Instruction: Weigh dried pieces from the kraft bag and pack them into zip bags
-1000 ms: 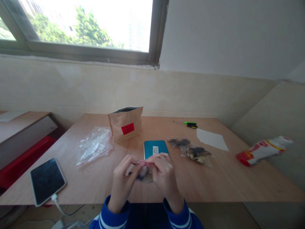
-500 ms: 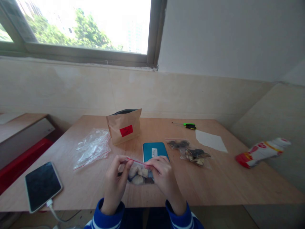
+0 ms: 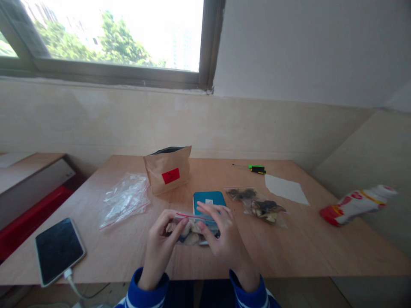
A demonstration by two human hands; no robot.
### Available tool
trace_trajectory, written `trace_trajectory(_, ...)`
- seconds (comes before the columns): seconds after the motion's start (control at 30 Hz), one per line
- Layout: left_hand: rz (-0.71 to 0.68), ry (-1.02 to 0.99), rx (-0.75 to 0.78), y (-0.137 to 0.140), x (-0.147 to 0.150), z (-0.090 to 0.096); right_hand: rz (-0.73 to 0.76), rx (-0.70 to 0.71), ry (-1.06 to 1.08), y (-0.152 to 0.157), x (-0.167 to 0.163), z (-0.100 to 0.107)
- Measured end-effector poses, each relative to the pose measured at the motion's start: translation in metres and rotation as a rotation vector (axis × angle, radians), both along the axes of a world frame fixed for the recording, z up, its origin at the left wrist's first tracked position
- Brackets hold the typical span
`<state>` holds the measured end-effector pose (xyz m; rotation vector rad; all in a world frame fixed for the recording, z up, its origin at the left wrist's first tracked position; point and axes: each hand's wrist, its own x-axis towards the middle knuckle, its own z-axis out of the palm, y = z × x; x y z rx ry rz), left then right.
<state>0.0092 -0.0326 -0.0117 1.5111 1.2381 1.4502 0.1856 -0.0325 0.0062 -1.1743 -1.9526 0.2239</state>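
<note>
Two filled bags (image 3: 265,209) lie on the right of the wooden counter (image 3: 289,252), apparently finished; a third, the red-edged bag (image 3: 191,238), is filled too, at the near middle, but whether it is sealed I cannot tell. The left hand (image 3: 162,239) pinches its top edge; the right hand (image 3: 226,233) spreads thumb and fingers wide over its right end. Flat bags (image 3: 125,196) on the left look unfilled, beside a standing brown pouch (image 3: 168,173). A window (image 3: 180,34) is set in the far wall (image 3: 257,128).
</note>
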Motion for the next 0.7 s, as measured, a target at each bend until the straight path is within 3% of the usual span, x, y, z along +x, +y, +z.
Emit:
trace_trajectory(0.33,-0.002,0.059,0.085,0.000,0.003,-0.001,-0.023,0.161,0.145,0.001,-0.016,-0.005)
trace_trajectory(0.57,-0.026,0.138,0.091,-0.002,0.011,0.000,-0.120,0.167,0.159,0.002,-0.018,-0.013)
trace_trajectory(0.7,-0.001,0.181,0.109,-0.002,0.014,-0.002,-0.086,0.094,0.126,0.000,-0.017,-0.009)
